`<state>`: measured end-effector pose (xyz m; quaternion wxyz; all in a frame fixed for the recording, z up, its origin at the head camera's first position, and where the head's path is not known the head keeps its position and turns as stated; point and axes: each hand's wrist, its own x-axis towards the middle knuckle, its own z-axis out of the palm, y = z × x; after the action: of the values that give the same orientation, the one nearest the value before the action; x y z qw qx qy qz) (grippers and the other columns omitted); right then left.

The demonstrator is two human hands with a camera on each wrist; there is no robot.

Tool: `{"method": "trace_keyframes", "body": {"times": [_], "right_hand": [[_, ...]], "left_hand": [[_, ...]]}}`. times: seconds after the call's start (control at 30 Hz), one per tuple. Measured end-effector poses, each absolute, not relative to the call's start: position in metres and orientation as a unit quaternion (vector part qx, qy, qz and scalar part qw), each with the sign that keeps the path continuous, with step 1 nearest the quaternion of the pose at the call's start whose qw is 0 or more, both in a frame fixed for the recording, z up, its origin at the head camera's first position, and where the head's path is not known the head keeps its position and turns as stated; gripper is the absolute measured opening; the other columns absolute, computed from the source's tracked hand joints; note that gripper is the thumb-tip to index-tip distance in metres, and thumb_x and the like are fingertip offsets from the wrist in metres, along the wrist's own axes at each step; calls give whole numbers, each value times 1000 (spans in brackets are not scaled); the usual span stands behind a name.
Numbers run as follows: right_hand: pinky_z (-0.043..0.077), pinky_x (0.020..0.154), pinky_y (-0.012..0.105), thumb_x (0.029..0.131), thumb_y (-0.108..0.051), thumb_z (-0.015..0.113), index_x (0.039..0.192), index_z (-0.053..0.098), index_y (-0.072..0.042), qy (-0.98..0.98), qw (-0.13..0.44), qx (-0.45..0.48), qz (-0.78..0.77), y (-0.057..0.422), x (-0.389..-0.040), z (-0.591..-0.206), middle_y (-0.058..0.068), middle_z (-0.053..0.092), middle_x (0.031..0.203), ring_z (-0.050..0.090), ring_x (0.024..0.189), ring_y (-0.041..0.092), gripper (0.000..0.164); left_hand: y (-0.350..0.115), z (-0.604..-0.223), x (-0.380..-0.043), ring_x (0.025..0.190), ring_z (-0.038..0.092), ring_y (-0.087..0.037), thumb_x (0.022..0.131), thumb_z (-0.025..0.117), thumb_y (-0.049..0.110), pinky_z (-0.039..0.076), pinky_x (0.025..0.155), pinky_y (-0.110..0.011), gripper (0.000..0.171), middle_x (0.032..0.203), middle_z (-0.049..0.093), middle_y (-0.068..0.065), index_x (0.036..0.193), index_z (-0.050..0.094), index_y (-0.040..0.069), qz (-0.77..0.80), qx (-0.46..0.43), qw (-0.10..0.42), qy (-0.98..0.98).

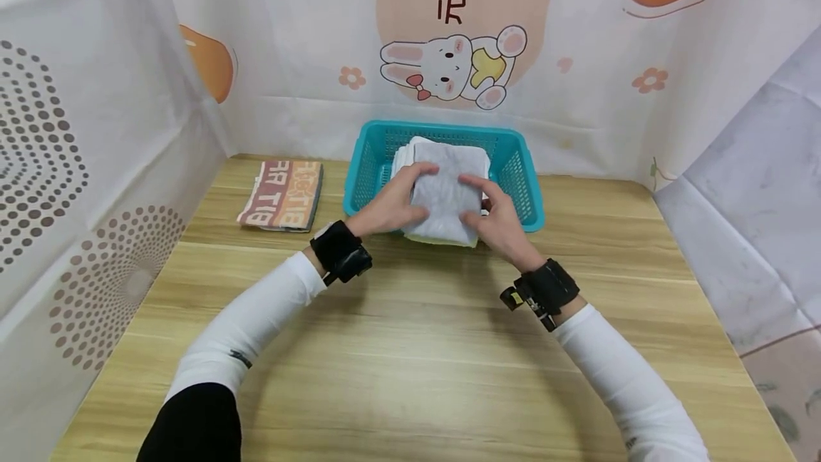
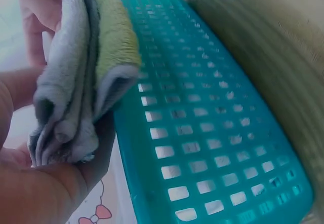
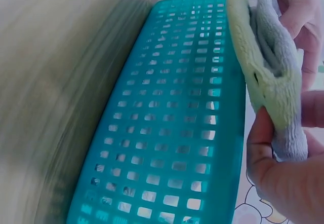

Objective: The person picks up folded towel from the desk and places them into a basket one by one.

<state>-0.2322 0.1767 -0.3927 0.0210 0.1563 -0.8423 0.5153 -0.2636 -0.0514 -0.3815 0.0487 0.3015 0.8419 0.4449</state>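
A folded grey towel (image 1: 449, 180) with a yellow-green underside (image 2: 117, 36) is held level over the front rim of a teal plastic basket (image 1: 527, 184). My left hand (image 1: 394, 199) grips its left side, thumb on top and other fingers partly hidden beneath. On the opposite side my right hand (image 1: 499, 223) pinches the towel, with fingers above and below the layers in the right wrist view. Inside the basket, white folded cloths (image 1: 403, 157) show behind the grey towel.
To the left of the basket, a folded red and orange patterned cloth (image 1: 282, 194) lies on the wooden table (image 1: 410, 348). A white curtain (image 1: 295, 127) with cartoon prints hangs right behind the basket and along the sides.
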Motion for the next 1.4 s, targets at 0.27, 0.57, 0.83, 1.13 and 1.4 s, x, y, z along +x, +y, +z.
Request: {"method": "trace_keyframes", "body": {"times": [0.27, 0.57, 0.83, 1.13, 1.4], "right_hand": [[48, 71, 28, 94, 3, 57, 147, 49, -14, -838, 33, 123, 530, 172, -249, -395, 13, 43, 147, 58, 96, 32, 56], [47, 76, 30, 96, 4, 54, 148, 46, -11, -830, 42, 122, 543, 171, -265, -403, 11, 38, 153, 56, 104, 35, 55], [44, 90, 46, 96, 6, 50, 154, 36, -14, -839, -20, 109, 533, 174, -274, -411, 14, 26, 159, 47, 120, 40, 64], [42, 91, 45, 93, 10, 48, 156, 32, -12, -837, -43, 119, 532, 174, -283, -412, 14, 23, 161, 47, 120, 39, 69], [39, 89, 42, 92, 12, 46, 158, 25, -9, -841, -89, 100, 524, 172, -287, -407, 16, 18, 163, 40, 134, 37, 72]], "left_hand": [[-46, -383, -284, 143, 31, -24, 89, 69, 1, 32, 114, -38, 76, 156, 32, -12, 154, 29, 7, 441, 283, 54, 850], [-38, -391, -298, 144, 29, -26, 92, 65, -1, 34, 113, -37, 74, 157, 26, -15, 155, 28, 10, 424, 255, 47, 868], [-33, -405, -307, 140, 34, -30, 93, 63, -3, 39, 108, -37, 75, 157, 20, -20, 156, 25, 12, 412, 232, 73, 878], [-32, -408, -314, 143, 31, -30, 94, 62, -3, 38, 109, -37, 75, 159, 18, -20, 157, 23, 12, 404, 234, 75, 881], [-33, -413, -316, 145, 28, -30, 96, 60, 0, 39, 106, -38, 74, 160, 17, -18, 157, 21, 12, 404, 228, 88, 882]]}}
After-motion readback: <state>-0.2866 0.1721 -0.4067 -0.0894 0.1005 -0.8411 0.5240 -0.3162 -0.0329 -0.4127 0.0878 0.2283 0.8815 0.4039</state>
